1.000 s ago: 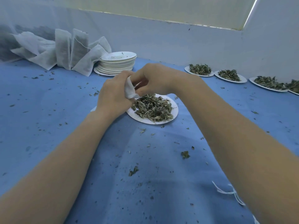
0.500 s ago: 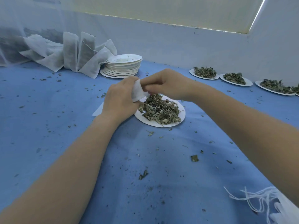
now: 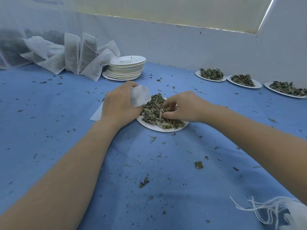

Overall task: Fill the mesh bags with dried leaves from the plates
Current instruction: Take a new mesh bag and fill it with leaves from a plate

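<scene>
The left hand [image 3: 118,105] grips a white mesh bag [image 3: 139,96], fingers curled around it so its top sticks up just left of the plate [image 3: 159,127]. The rest of the bag is hidden behind the hand; a white corner [image 3: 97,113] shows on the cloth to the hand's left. The right hand [image 3: 184,107] is down on the leaves [image 3: 156,112], fingers bent narrowly and pinching into the heap, thumb on the near side. The plate sits mid-table on the blue cloth [image 3: 49,130], the leaves piled over most of it.

At the far left, filled bags [image 3: 79,55] lean against the wall, with a stack of empty plates [image 3: 125,68] just right of them. Along the far right stand three more plates of leaves [image 3: 211,74], [image 3: 243,80], [image 3: 286,88] in a row. Leaf crumbs [image 3: 143,182] are scattered over the cloth. At the near right corner lie loose white strings [image 3: 259,208] and a bit of white fabric.
</scene>
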